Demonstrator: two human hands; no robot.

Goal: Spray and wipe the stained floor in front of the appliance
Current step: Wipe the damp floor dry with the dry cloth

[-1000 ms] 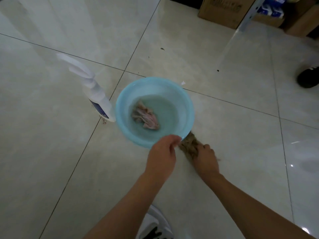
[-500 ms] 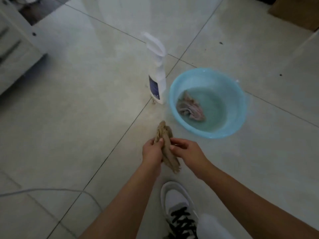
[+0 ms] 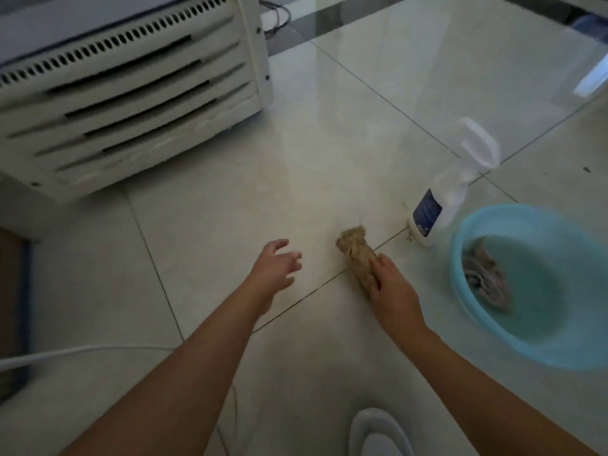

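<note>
My right hand [image 3: 391, 284] grips a twisted brown rag [image 3: 357, 251] just above the pale tiled floor [image 3: 263, 192]. To its left, my left hand [image 3: 276, 268] hovers with fingers spread and nothing in it. A white spray bottle [image 3: 441, 199] with a dark blue label stands on the floor just right of the rag. The white appliance [image 3: 131, 83] with louvred vents sits at the upper left. The floor in front of it shows faint dull patches.
A light blue basin [image 3: 487, 311] holding water and a grey cloth [image 3: 487, 281] sits at the right, next to the bottle. A white cable [image 3: 82, 352] runs along the floor at the lower left. My white shoe [image 3: 378, 432] shows at the bottom.
The view has swung left, so the appliance has come into sight. My left hand has let go of the rag and opened; my right hand alone holds it now.
</note>
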